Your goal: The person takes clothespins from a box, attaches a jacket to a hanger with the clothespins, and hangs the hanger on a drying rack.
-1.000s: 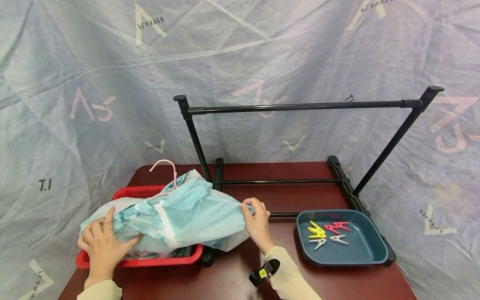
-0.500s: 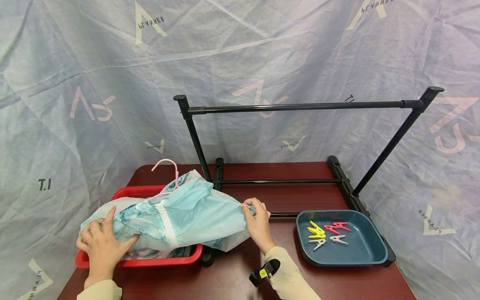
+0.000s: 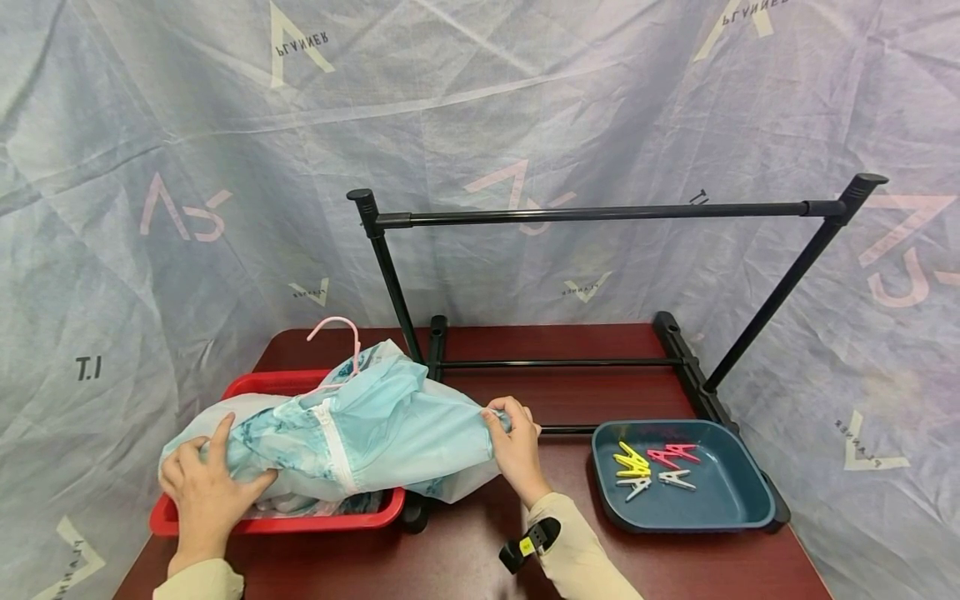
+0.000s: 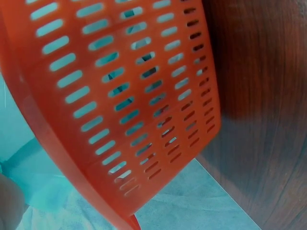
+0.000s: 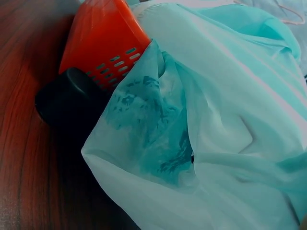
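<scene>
A thin, light blue jacket [image 3: 405, 425] with a white zip strip lies bunched over a red slotted basket [image 3: 315, 523], its right part reaching past the rim. The hook of a pink clothes hanger [image 3: 357, 346] rises from the fabric at the back. My right hand [image 3: 516, 442] pinches the jacket's right end between thumb and fingers. On the jacket's left side rests my left hand [image 3: 202, 492], fingers spread and thumb pointing right. The left wrist view is mostly the basket's side [image 4: 120, 96]; the right wrist view has the draped jacket [image 5: 216, 124] beside the basket.
A black rack with a top bar [image 3: 600, 214] stands behind, its base on the dark red table [image 3: 465, 554]. To the right, a blue-grey tray [image 3: 738, 500] holds yellow, pink and white clothes pegs [image 3: 633, 458]. A printed grey cloth [image 3: 225, 275] hangs behind.
The pink hanger hook has shifted slightly to the right and up. My left thumb has drawn back a little to the left; the right hand stays on the jacket's end.
</scene>
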